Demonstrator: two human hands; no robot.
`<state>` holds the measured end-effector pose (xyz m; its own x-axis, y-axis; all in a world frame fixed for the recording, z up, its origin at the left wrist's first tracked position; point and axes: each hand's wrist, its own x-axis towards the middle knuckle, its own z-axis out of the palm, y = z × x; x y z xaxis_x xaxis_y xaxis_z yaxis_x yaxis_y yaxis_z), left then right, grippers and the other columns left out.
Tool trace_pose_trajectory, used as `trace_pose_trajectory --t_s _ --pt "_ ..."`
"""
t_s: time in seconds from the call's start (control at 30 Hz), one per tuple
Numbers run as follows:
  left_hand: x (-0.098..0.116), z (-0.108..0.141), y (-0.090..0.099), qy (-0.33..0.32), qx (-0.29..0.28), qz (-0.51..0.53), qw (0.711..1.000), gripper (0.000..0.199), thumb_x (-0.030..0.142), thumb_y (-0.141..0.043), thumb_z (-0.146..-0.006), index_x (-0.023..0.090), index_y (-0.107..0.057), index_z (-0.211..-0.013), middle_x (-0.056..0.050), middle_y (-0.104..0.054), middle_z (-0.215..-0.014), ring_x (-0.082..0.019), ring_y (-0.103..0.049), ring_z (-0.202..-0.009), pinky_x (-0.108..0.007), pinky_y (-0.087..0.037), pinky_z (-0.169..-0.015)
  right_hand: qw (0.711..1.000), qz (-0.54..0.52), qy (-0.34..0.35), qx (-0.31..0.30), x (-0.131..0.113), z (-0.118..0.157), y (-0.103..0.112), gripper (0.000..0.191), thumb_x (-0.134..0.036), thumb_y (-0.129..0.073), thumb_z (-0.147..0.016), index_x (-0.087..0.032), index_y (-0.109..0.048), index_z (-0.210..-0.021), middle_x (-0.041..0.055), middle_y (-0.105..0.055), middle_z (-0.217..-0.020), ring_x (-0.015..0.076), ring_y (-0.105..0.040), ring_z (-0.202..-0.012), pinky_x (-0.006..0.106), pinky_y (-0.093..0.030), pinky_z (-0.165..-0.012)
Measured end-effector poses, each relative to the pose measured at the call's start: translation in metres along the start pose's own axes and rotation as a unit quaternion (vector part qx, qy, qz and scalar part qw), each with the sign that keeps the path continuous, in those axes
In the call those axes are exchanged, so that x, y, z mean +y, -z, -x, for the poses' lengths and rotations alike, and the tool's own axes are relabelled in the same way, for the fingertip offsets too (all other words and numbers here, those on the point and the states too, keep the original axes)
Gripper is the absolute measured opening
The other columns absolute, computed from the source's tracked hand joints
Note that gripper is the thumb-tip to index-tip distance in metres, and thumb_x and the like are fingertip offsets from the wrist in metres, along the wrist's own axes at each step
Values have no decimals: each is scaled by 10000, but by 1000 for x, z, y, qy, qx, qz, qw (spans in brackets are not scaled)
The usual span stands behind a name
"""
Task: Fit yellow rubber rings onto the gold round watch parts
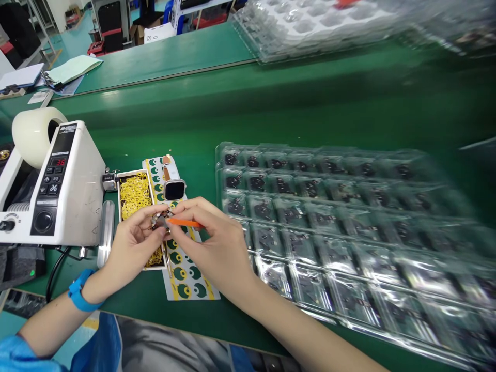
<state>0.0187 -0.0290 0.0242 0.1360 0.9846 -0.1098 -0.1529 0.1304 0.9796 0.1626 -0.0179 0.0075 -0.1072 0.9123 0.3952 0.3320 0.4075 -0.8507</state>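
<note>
My left hand [134, 240] pinches a small metallic part [159, 221] whose details are too small to make out. Held in my right hand [213, 243] is an orange tool [185, 223], its end touching or close to that part. Both hands are over a white box [119, 199] of yellow rings [135, 195] and a white sticker sheet [188, 279] with green and yellow shapes. Just beyond my fingers, a watch-like item with a dark square face [174, 190] lies on the sheet.
A white tape dispenser [83, 191] stands at the left. Clear compartment trays [321, 217] with small dark parts cover the right side of the green table [186, 119]. More plastic trays [310, 26] sit on the back ledge.
</note>
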Motion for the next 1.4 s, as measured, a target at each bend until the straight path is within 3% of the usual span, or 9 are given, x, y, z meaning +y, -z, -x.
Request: trace_pose_trajectory --t_s 0.17,0.37,0.6,0.8,0.87,0.97,1.07,1.23,1.4 --pt "-4 -1 -1 -7 22 -25 999 212 141 -646 -777 201 -678 -978 22 -687 -701 -115 -654 -657 -229 -581 -696 999 30 19 4 1 3 -2 140 -121 -550 -834 -205 -601 -734 34 -641 -839 181 -625 -804 285 -490 -665" --pt "-9 -2 1 -8 35 -31 999 227 245 -680 -782 179 -657 -998 -15 -716 -798 -141 -664 -709 -261 -588 -689 998 49 34 37 5 4 -6 88 -145 -589 -835 -216 -540 -822 14 -623 -847 161 -609 -752 262 -469 -615" --pt "-14 0 6 -19 6 -83 996 207 243 -563 -868 181 -592 -1064 -52 -704 -914 -178 -670 -817 -296 -565 -706 998 2 19 -58 9 -4 -2 118 -157 -537 -888 -201 -564 -782 14 -591 -814 146 -585 -724 250 -462 -604" --pt "-1 -3 14 -186 23 -391 901 127 156 -558 -835 196 -676 -856 -35 -650 -807 -193 -554 -809 -328 -429 -735 989 67 131 -6 10 -4 0 97 -109 -534 -878 -197 -559 -844 32 -608 -834 159 -599 -762 263 -474 -608" --pt "3 -4 14 -179 44 -361 914 91 144 -574 -794 191 -647 -767 -9 -606 -709 -164 -513 -707 -287 -392 -646 971 118 202 40 7 -2 3 91 -130 -568 -884 -183 -571 -958 65 -628 -875 173 -606 -795 265 -484 -613" --pt "3 -5 12 -67 64 -214 972 105 189 -635 -718 185 -535 -687 24 -557 -619 -120 -470 -575 -236 -350 -534 919 212 320 94 2 4 6 135 -126 -583 -889 -181 -586 -1012 51 -646 -829 138 -537 -645 245 -436 -522" --pt "0 -5 9 23 49 -61 997 253 261 -704 -688 194 -460 -703 45 -567 -581 -91 -483 -504 -201 -380 -496 870 266 400 110 1 7 5 118 -108 -536 -914 -181 -620 -954 39 -674 -797 125 -457 -563 253 -388 -478" --pt "-2 0 3 56 1 36 998 352 395 -748 -719 181 -514 -871 38 -632 -586 -112 -598 -510 -208 -508 -509 889 286 343 102 6 2 1 95 -90 -551 -894 -156 -611 -925 90 -724 -884 161 -511 -617 279 -423 -527" --pt "-3 5 -1 53 4 34 998 294 311 -733 -758 164 -549 -933 20 -672 -638 -109 -651 -594 -181 -550 -554 906 253 334 67 10 1 -1 142 -31 -529 -868 -131 -596 -944 88 -731 -819 178 -556 -647 284 -467 -571"
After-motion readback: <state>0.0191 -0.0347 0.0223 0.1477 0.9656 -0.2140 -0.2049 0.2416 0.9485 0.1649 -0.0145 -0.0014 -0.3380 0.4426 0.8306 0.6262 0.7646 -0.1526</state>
